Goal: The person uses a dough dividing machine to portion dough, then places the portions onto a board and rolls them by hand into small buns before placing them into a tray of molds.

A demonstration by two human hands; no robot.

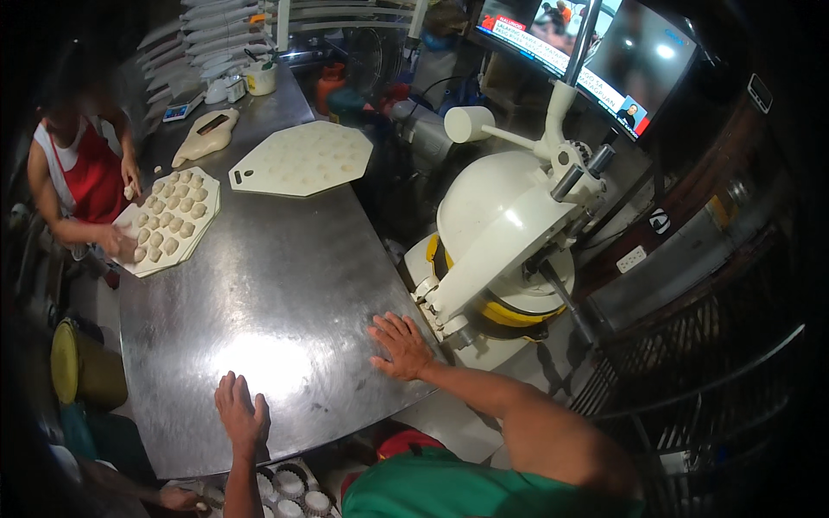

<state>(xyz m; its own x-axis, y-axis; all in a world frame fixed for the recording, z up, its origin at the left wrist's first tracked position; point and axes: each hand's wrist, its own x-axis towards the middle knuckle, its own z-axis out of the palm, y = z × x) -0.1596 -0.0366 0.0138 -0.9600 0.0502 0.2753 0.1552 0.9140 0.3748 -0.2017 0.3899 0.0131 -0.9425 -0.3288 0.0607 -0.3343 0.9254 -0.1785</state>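
My left hand [242,416] is over the near part of the steel table [276,319], fingers stretched forward and holding nothing. Farther right, my right hand [401,347] lies flat near the table's right edge with its fingers spread, beside the base of a large cream-coloured machine [509,233]. Nothing is under or between the fingers of either hand that I can see. At the far left, a tray of dough balls [173,211] stands on the table. Beyond it are a white octagonal board [302,155] with round marks and a large piece of dough [205,138] with a dark scraper on it.
A co-worker in a red apron [97,186] reaches to the tray. Another person's hand [180,498] is at the lower left, by fluted moulds [289,483] below the table's near edge. A yellow bucket [86,363] stands left; a scale [183,105] and television [596,52] are farther off.
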